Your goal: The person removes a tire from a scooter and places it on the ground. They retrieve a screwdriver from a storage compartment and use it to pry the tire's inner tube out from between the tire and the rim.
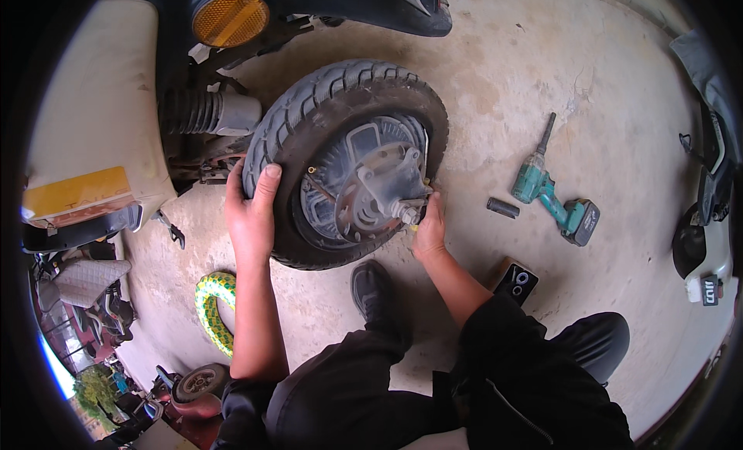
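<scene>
A scooter wheel with a black treaded tyre [342, 90] stands tilted beside the scooter's shock absorber [232, 112]. My left hand [255, 209] grips the tyre's near left edge, thumb on the sidewall and fingers around the tread. My right hand [430, 223] is at the wheel's right side, by the axle nut [409, 214] and the metal bracket [400, 180]; its fingers are partly hidden behind the wheel. A thin metal bar [426, 151] lies along the rim's right side. A brass-tipped valve stem [312, 170] shows at the hub's left.
Right of the wheel, a teal cordless impact wrench [531, 180] and a black socket [502, 208] lie on the concrete floor. A black box-like device [515, 283] sits near my right forearm. A wrapped green-yellow ring [215, 310] lies left. The scooter body [104, 102] is at upper left; other vehicles stand around.
</scene>
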A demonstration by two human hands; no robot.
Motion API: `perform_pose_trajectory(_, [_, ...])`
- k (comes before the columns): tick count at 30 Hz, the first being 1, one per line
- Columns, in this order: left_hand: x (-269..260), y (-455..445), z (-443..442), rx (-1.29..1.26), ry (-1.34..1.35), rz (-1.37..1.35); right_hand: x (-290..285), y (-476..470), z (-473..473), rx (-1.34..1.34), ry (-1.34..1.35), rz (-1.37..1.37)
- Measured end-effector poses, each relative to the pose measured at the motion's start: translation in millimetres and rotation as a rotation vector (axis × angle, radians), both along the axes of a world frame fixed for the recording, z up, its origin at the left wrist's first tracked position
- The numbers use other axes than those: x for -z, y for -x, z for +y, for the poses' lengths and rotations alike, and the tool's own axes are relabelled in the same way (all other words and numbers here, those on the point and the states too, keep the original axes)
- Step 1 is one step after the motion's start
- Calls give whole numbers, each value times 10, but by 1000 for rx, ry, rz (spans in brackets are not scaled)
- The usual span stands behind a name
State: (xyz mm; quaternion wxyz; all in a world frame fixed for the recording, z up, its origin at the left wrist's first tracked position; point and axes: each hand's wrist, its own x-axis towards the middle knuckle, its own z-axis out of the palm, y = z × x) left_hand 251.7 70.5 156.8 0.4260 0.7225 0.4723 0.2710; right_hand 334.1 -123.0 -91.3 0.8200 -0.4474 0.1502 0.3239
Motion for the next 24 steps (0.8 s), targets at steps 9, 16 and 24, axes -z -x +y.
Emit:
perform_pose_trajectory(9, [0, 150, 175, 58, -6, 69, 105, -553, -491, -741, 13, -227])
perform_pose_trajectory(16, [-74, 99, 82, 92, 104, -106, 149, -637, -429, -875, 502, -537])
perform_pose_trajectory(24, [261, 847, 45, 275, 342, -268, -212, -391, -992, -928, 882, -809])
